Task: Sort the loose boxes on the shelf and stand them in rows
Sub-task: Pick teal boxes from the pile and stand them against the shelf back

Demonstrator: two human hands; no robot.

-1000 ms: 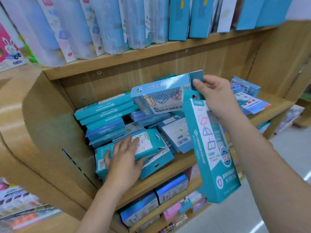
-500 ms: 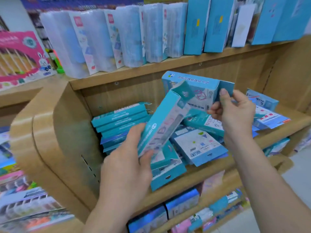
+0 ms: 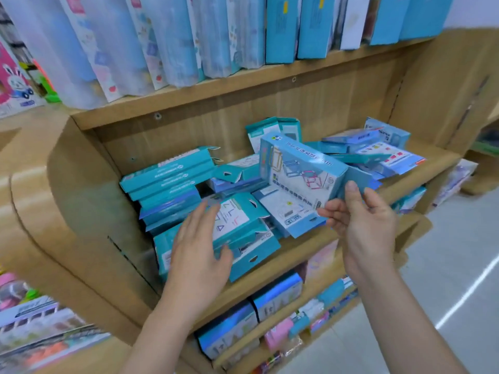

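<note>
The right hand (image 3: 361,228) pinches a blue box (image 3: 299,168) by its flap. At its 8 o'clock, the left hand (image 3: 198,255) lies over a flat box (image 3: 243,222), fingers straight.

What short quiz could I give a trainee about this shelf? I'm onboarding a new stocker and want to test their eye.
1. True or false: the left hand grips a box lifted clear of the wooden shelf.
2. Multiple choice: the teal cardboard boxes at the shelf's left end are A) standing upright in a row, B) stacked flat, C) hanging from hooks.
3. Fill in: the light blue cardboard box printed with coloured frames is pinched by the ___ hand.

Key: 1 false, its straight fingers are over a flat-lying teal box; 2 B; 3 right hand.
</note>
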